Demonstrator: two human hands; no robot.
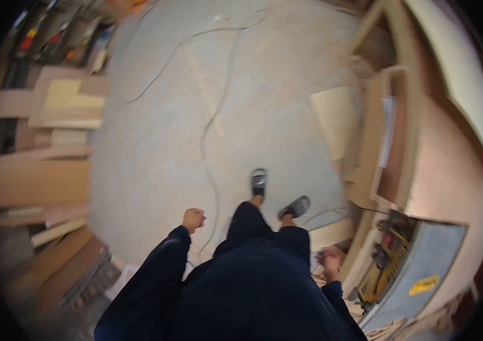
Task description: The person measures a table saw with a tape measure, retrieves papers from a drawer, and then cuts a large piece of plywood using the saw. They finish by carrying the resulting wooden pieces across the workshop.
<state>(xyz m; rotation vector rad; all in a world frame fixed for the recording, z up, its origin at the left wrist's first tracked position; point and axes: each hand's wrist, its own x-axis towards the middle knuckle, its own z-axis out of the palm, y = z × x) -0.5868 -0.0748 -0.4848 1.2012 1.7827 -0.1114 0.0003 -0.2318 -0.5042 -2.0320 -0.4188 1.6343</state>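
My left hand (pixel 193 220) hangs beside my body over the floor, its fingers curled in and nothing showing in them. On the other side, my right hand (pixel 330 263) is low near the yellow-framed tool (pixel 388 262), apart from it; motion smears its fingers. Below me are my two feet in dark sandals (pixel 259 182). A cable (pixel 204 142) runs along the floor in front of me, past a thin wooden strip (pixel 207 102).
Stacked boards (pixel 31 182) line the left side. At the right stand a wooden frame (pixel 400 136), a large panel (pixel 446 165) and a table saw with a grey top (pixel 431 256). A pale board (pixel 338 122) lies against the frame's side. Grey floor (pixel 150 148) lies between.
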